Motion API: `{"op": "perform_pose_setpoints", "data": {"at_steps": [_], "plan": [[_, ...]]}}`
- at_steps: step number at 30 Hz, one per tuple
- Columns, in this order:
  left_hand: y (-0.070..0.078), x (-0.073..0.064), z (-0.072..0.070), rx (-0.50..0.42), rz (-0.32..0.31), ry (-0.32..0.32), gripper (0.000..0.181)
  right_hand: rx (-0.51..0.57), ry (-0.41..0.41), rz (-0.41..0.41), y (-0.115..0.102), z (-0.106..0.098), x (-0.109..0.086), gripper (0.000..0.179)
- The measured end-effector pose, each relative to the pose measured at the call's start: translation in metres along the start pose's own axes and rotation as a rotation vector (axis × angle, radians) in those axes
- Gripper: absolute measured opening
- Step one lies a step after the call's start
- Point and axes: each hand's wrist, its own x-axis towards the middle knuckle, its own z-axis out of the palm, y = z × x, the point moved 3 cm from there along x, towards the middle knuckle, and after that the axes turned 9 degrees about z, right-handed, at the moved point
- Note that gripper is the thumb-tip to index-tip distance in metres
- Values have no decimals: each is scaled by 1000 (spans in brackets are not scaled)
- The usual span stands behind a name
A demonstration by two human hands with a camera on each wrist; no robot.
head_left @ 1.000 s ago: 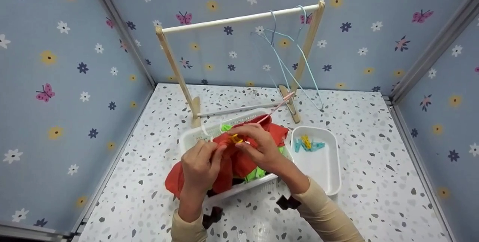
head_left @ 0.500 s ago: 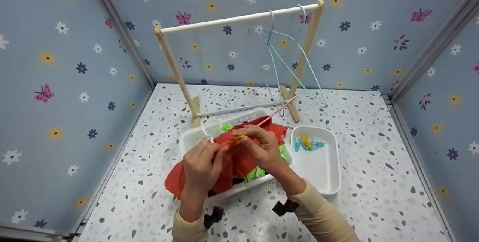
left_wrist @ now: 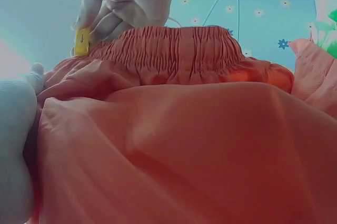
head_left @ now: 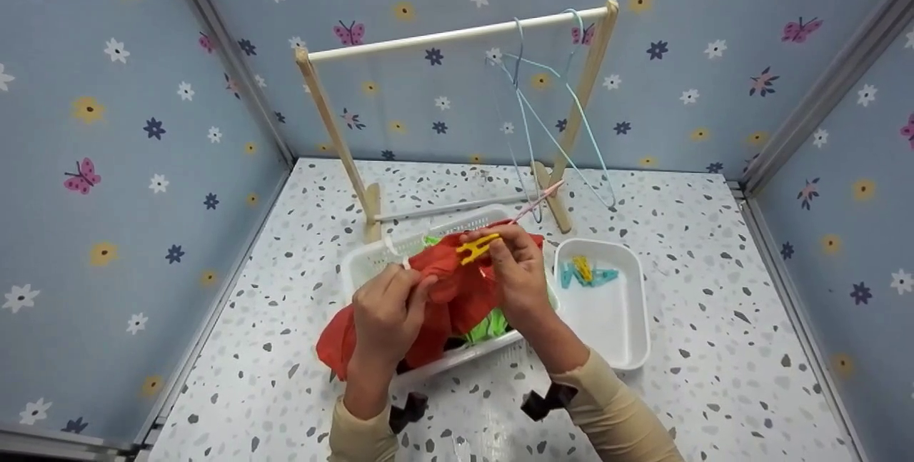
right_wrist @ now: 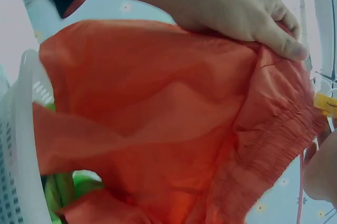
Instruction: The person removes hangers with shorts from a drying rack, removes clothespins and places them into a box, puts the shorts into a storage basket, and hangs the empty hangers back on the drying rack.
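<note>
My left hand (head_left: 385, 312) grips the gathered elastic waistband of a red pair of shorts (head_left: 421, 330), thumb and fingers pinching the cloth. In my right hand (head_left: 521, 269) a yellow clothespin (head_left: 477, 249) is pinched between thumb and fingers, its prongs pointing left at the waistband. The right wrist view shows the clothespin (right_wrist: 326, 104) right at the edge of the elastic band (right_wrist: 279, 140). A pink hanger (head_left: 537, 202) sticks out beyond the shorts at the upper right; the rest of it is hidden.
Beneath the shorts stands a white basket (head_left: 357, 262) with bright green cloth (head_left: 489, 326). To its right, a white tray (head_left: 628, 319) holds several blue and yellow clothespins (head_left: 585, 273). Behind, a wooden rack (head_left: 457, 35) carries blue hangers (head_left: 528, 126).
The yellow clothespin first dips onto the red waistband, then shifts up and right with my right hand and shows more fully. My left hand keeps nearly the same place on the cloth.
</note>
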Motion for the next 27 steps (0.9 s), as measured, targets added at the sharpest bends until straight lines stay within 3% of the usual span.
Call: {"op": "perform_pose_setpoints", "data": {"at_steps": [3,5,13,20,27], "plan": [[-3,-1,-1,-1,-12,23,28,63,46,9,-5,-9,1,17],[-6,-2,-1,-6,-19,37,28,47,66,7,-9,-17,-1,20],[-12,-2,-2,-36,-47,25,28,-277,90,17,-16,-57,-12,38],[-14,-6,-5,-28,-72,21,28,-411,139,67,-20,-92,-23,34],[-21,-11,-11,-12,-96,29,29,-576,299,148,-23,-134,-36,29]]}}
